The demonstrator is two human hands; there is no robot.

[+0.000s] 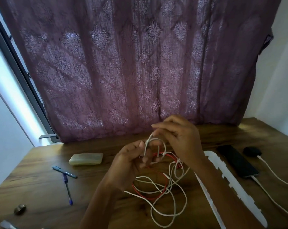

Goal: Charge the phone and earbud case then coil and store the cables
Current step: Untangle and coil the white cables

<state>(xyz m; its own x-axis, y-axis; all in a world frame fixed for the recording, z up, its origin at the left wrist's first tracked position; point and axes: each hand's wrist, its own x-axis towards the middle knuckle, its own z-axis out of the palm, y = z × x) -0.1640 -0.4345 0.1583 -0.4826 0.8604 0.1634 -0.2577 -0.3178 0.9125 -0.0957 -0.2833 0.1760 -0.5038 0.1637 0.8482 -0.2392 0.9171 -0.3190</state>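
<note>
A tangle of white cable [163,202] and red cable [149,194] lies on the wooden table in front of me. My left hand [130,164] holds a small loop of white cable above the tangle, fingers curled round it. My right hand [178,138] is raised beside it and pinches the top of the same loop. At the right, a dark phone [237,161] lies flat with a white cable plugged into its near end. Beyond the phone a black earbud case [252,152] has another white cable attached.
A long white tray [229,185] lies between the tangle and the phone. On the left sit a pale green pouch [86,159], two pens [65,177] and a small metal round object [19,209]. A purple curtain [131,63] hangs behind the table.
</note>
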